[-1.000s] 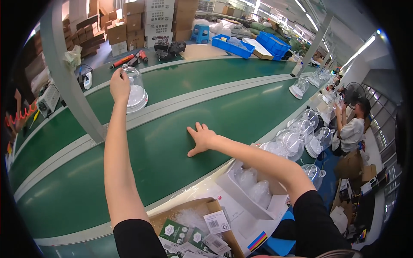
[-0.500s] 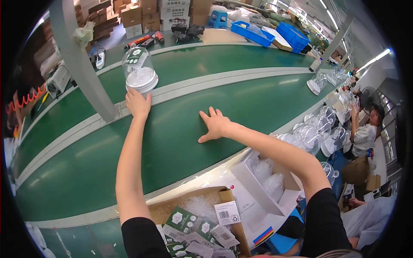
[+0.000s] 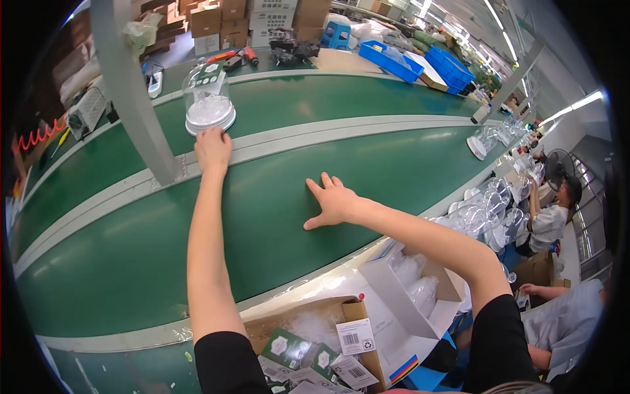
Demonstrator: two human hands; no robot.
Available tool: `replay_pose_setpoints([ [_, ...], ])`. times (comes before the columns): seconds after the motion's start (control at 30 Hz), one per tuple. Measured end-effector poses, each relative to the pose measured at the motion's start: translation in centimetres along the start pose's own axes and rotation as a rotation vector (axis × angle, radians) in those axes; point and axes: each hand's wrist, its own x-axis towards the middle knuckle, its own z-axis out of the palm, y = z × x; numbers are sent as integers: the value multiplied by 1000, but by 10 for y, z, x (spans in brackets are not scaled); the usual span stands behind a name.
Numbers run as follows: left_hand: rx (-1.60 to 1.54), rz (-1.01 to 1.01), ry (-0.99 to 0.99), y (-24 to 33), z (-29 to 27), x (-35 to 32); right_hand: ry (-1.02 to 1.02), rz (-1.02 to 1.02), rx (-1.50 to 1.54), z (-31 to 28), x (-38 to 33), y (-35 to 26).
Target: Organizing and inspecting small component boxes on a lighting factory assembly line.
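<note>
A clear dome (image 3: 209, 92) with a white round base stands upright on the far green belt, a green printed card at its top. My left hand (image 3: 213, 150) reaches over the metal rail, its fingertips at the near edge of that base. Its fingers bend downward and do not wrap round the dome; whether they touch it I cannot tell. Over the near green belt (image 3: 262, 253), my right hand (image 3: 333, 202) spreads its fingers and thumb, holding nothing.
A metal post (image 3: 134, 98) rises from the rail at left. Below my arms sit a carton of green cards (image 3: 289, 348) and a white box (image 3: 394, 289) holding clear-wrapped pieces. Several domes (image 3: 482, 213) crowd the right side, near co-workers. Blue bins (image 3: 390, 60) lie at the back.
The dome stands slightly farther back from my left hand, whose fingers have drawn together and bent down. My right hand stays spread over the belt. The whole view has shifted a little.
</note>
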Motion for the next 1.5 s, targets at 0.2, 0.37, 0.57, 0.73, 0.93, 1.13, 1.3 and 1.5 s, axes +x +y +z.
replay_pose_setpoints([
  [0.2,86,-22,-62,-1,3,-5,-25,-4,16,1,3,-9],
  [0.37,215,38,-287,-4,-17,-19,-18,6,20,-3,5,-18],
  [0.57,-126,258,-608,-12,-86,-82,9,36,76,0,12,-16],
  [0.73,-63,292,-617,-68,-225,-157,64,74,122,2,0,-19],
  [0.93,433,0,-709,-166,-372,-238,27,266,177,2,-16,-30],
  [1.13,283,-262,-256,-227,-396,-330,-51,317,107,8,-2,-58],
  [1.3,306,-206,-231,-228,-388,-330,-129,233,47,-10,-32,-65],
  [1.5,334,-229,-270,-235,-385,-328,-52,281,88,-4,-12,-69],
])
